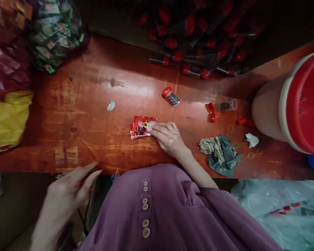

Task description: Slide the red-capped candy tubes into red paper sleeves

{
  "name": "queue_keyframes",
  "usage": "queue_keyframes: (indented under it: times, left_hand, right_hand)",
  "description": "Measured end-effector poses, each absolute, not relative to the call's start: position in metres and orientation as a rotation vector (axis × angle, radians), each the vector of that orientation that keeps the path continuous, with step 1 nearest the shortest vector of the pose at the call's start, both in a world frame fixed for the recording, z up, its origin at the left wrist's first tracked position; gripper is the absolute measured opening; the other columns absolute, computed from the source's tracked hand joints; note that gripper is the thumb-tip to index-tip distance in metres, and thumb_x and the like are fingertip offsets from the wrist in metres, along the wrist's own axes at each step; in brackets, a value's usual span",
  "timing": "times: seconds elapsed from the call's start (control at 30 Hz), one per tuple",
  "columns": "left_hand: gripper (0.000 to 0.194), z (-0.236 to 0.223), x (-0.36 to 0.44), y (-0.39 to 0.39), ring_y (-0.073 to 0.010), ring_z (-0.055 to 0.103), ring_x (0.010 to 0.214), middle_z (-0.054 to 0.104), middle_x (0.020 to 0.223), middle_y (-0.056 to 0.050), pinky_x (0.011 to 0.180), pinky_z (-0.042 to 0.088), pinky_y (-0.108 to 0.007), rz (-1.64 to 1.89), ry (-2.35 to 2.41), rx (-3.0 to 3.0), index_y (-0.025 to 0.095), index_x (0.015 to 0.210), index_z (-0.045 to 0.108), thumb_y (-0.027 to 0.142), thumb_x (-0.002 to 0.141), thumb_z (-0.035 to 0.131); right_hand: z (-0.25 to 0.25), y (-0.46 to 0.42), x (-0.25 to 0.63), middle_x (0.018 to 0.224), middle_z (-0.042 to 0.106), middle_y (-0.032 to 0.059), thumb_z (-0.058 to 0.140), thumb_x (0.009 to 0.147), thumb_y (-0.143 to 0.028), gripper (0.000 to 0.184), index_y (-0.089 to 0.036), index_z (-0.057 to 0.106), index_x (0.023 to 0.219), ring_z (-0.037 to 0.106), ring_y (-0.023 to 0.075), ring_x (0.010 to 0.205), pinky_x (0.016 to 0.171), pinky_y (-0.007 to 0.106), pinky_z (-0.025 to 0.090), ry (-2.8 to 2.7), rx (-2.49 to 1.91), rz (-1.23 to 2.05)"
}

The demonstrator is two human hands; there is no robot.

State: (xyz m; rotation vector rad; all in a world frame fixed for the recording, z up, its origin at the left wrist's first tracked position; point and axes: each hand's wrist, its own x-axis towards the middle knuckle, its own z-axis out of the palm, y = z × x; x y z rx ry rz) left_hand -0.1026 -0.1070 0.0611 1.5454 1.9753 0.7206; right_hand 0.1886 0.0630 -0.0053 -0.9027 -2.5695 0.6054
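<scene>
My right hand (168, 137) lies on the red wooden table (94, 115), its fingers flat and pressing the right edge of a small stack of red printed cards (142, 126). My left hand (68, 195) hangs below the table's near edge at the lower left, fingers stretched out and slightly blurred, with nothing in it. A small capped vial with a red lid (171, 96) lies beyond the cards. An open clear vial (226, 105) with loose red caps (211, 112) lies to the right.
A big red-lidded container (290, 104) lies at the right edge. A crumpled cloth (219, 153) and rubber bands (230, 128) sit near it. A bag of red-capped vials (196, 38) is at the back. Bags of sachets (54, 31) and a yellow bag (7, 118) fill the left.
</scene>
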Motion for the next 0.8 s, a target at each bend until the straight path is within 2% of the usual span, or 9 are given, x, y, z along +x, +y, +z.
queue_keyframes:
  times: [0.07, 0.13, 0.2, 0.27, 0.37, 0.47, 0.57, 0.67, 0.8]
  left_hand:
    - [0.024, 0.049, -0.07, -0.068, -0.0188, 0.074, 0.075, 0.079, 0.093, -0.001, 0.074, 0.06, -0.029, 0.809, 1.755, 1.867, 0.027, 0.108, 0.074, 0.027, 0.085, 0.07]
    - [0.033, 0.037, -0.042, -0.031, -0.0239, 0.072, 0.107, 0.074, 0.119, -0.009, 0.096, 0.057, -0.036, 0.855, 1.661, 2.038, 0.023, 0.122, 0.067, 0.026, 0.09, 0.064]
    - [0.044, 0.024, -0.024, -0.004, -0.0296, 0.054, 0.135, 0.058, 0.143, -0.017, 0.112, 0.047, -0.046, 0.772, 1.607, 2.154, 0.016, 0.135, 0.058, 0.026, 0.093, 0.059]
    - [0.05, 0.012, -0.016, 0.011, -0.0311, 0.041, 0.145, 0.045, 0.153, -0.021, 0.118, 0.039, -0.05, 0.65, 1.591, 2.222, 0.012, 0.143, 0.049, 0.027, 0.096, 0.054]
    - [0.05, -0.003, -0.016, 0.015, -0.0299, 0.04, 0.146, 0.044, 0.154, -0.021, 0.119, 0.038, -0.05, 0.539, 1.571, 2.291, 0.011, 0.147, 0.045, 0.027, 0.099, 0.047]
    - [0.046, -0.011, -0.019, 0.01, -0.0292, 0.045, 0.143, 0.05, 0.149, -0.02, 0.118, 0.039, -0.049, 0.566, 1.563, 2.334, 0.013, 0.143, 0.05, 0.026, 0.099, 0.047]
    - [0.039, -0.01, -0.02, 0.007, -0.0294, 0.048, 0.141, 0.054, 0.146, -0.018, 0.118, 0.039, -0.05, 0.68, 1.554, 2.352, 0.015, 0.135, 0.058, 0.022, 0.097, 0.052]
    - [0.032, -0.007, -0.019, 0.007, -0.0286, 0.048, 0.141, 0.059, 0.143, -0.014, 0.116, 0.039, -0.049, 0.786, 1.543, 2.404, 0.018, 0.124, 0.065, 0.013, 0.095, 0.051]
    - [0.023, -0.003, -0.017, 0.008, -0.0255, 0.065, 0.11, 0.073, 0.119, -0.011, 0.094, 0.05, -0.041, 0.791, 1.626, 2.524, 0.019, 0.112, 0.069, 0.017, 0.095, 0.054]
  right_hand:
    - [-0.006, 0.063, 0.187, 0.113, 0.076, 0.0099, 0.047, 0.097, -0.011, 0.031, -0.019, 0.07, 0.116, 0.064, 0.0227, 0.103, 0.087, 0.042, 0.047, -2.575, -0.862, 0.541]
    - [-0.006, 0.064, 0.185, 0.111, 0.076, 0.0112, 0.045, 0.098, -0.011, 0.031, -0.017, 0.07, 0.115, 0.064, 0.0228, 0.101, 0.086, 0.041, 0.048, -2.591, -0.833, 0.511]
    - [-0.005, 0.064, 0.183, 0.11, 0.075, 0.0132, 0.044, 0.098, -0.012, 0.031, -0.016, 0.07, 0.115, 0.063, 0.0236, 0.1, 0.085, 0.042, 0.049, -2.618, -0.83, 0.531]
    - [-0.002, 0.065, 0.183, 0.109, 0.075, 0.014, 0.043, 0.098, -0.012, 0.032, -0.016, 0.07, 0.114, 0.064, 0.0234, 0.1, 0.085, 0.04, 0.05, -2.628, -0.835, 0.571]
    - [0.004, 0.072, 0.188, 0.109, 0.075, 0.0115, 0.046, 0.098, -0.013, 0.029, -0.019, 0.069, 0.115, 0.065, 0.021, 0.101, 0.085, 0.037, 0.052, -2.588, -0.826, 0.664]
    - [0.013, 0.091, 0.196, 0.107, 0.075, 0.01, 0.05, 0.098, -0.018, 0.023, -0.021, 0.069, 0.111, 0.066, 0.021, 0.097, 0.086, 0.038, 0.052, -2.465, -0.967, 0.609]
    - [0.016, 0.122, 0.203, 0.105, 0.073, 0.0112, 0.053, 0.097, -0.023, 0.02, -0.02, 0.067, 0.111, 0.064, 0.0253, 0.097, 0.087, 0.042, 0.052, -2.381, -1.181, 0.403]
    - [0.012, 0.151, 0.203, 0.115, 0.069, 0.0142, 0.059, 0.094, -0.031, 0.031, -0.018, 0.062, 0.122, 0.06, 0.0309, 0.103, 0.091, 0.049, 0.05, -2.413, -1.363, 0.317]
    - [0.003, 0.172, 0.196, 0.118, 0.065, 0.0156, 0.063, 0.091, -0.039, 0.043, -0.018, 0.058, 0.129, 0.056, 0.0338, 0.108, 0.097, 0.055, 0.047, -2.422, -1.538, 0.356]
